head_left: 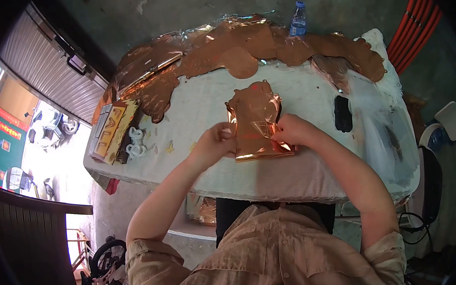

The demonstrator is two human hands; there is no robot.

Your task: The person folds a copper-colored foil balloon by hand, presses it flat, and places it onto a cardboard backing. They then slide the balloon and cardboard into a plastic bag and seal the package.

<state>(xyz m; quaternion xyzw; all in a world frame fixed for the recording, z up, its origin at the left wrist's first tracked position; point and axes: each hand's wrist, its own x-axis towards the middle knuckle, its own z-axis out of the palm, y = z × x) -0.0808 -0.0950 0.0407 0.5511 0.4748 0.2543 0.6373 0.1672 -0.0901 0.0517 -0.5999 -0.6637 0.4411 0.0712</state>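
Note:
A folded piece of shiny copper-coloured foil [254,116] lies on the white-covered table [198,104] right in front of me. Its top end has a wavy, rounded outline, like a flat foil balloon, and its lower edge is creased straight. At the foil's left edge my left hand [215,144] has its fingers curled against the side, thumb and fingertips close together. My right hand [295,130] pinches the right edge, where the foil is crumpled. Some fingertips of both hands are hidden.
More flat copper foil pieces [226,49] cover the table's far side, with a water bottle [297,20] behind. Printed packets [112,131] and white ribbon loops [136,143] lie at left. At right are a black phone-like object [342,114] and clear plastic film [379,125].

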